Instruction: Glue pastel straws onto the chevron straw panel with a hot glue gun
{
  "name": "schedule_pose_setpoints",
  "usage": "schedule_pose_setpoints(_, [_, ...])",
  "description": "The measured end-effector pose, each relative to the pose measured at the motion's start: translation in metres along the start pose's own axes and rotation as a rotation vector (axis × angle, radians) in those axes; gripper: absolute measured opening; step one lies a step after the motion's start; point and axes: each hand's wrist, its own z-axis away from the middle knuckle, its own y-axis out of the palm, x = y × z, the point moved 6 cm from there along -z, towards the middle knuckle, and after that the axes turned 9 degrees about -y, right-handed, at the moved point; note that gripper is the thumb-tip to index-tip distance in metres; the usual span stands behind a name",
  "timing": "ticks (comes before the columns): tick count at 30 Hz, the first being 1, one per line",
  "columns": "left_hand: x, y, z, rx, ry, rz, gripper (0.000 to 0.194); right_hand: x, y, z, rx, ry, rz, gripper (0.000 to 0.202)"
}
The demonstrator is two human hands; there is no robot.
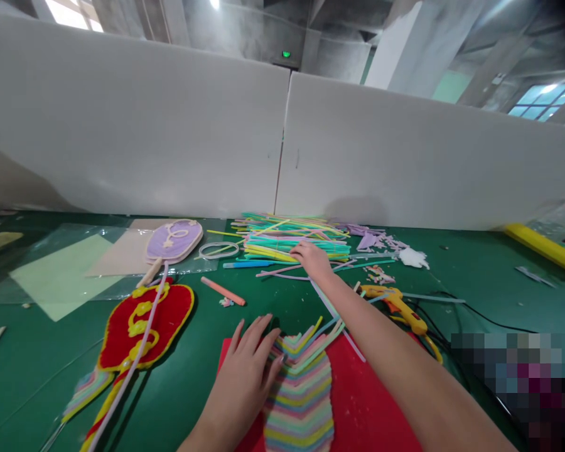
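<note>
Spread over the left edge of a chevron-striped pastel piece (299,402), my left hand (247,370) lies with its fingers apart. The piece is made of rows of fuzzy pipe cleaners and rests on a red sheet (367,408). Loose strip ends stick out at its upper right. My right hand (313,258) reaches forward to a pile of pastel pipe cleaners (273,248), thumb and fingertips pinched at a yellowish one on the near side. Its exact hold is partly hidden.
A yellow glue gun (405,307) with a cable lies right of my right forearm. At left are a red fan (122,326) and a purple fan (174,242). An orange marker (223,291), a blue pen (249,265) and purple scraps (370,238) lie about. A white partition (169,132) stands behind.
</note>
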Motion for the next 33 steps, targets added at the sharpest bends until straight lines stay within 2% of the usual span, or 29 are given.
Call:
schedule_pose_setpoints(5, [0.0,0.001,0.0,-0.001,-0.009,-0.003,0.031,0.004,-0.002,-0.002,0.021,-0.002,0.023,0.026])
schedule_pose_setpoints(10, [0.0,0.001,-0.001,0.011,-0.011,0.014,0.033,0.008,-0.008,0.002,-0.071,0.073,0.036,0.014])
schedule_pose_setpoints(14, [0.001,0.002,0.0,0.021,-0.023,0.039,0.043,0.002,-0.026,0.001,-0.184,0.117,0.027,0.015])
schedule_pose_setpoints(21, [0.002,0.005,0.0,0.101,-0.073,0.096,0.047,-0.007,-0.066,-0.016,-0.251,-0.01,-0.02,0.015])
schedule_pose_setpoints(29, [0.0,0.004,-0.001,0.18,-0.102,0.084,0.047,-0.01,-0.088,-0.026,-0.376,-0.012,-0.045,0.018])
schedule_pose_setpoints(33, [0.0,0.004,-0.001,0.167,-0.093,0.077,0.047,-0.011,-0.097,-0.022,-0.469,0.017,-0.049,0.02])
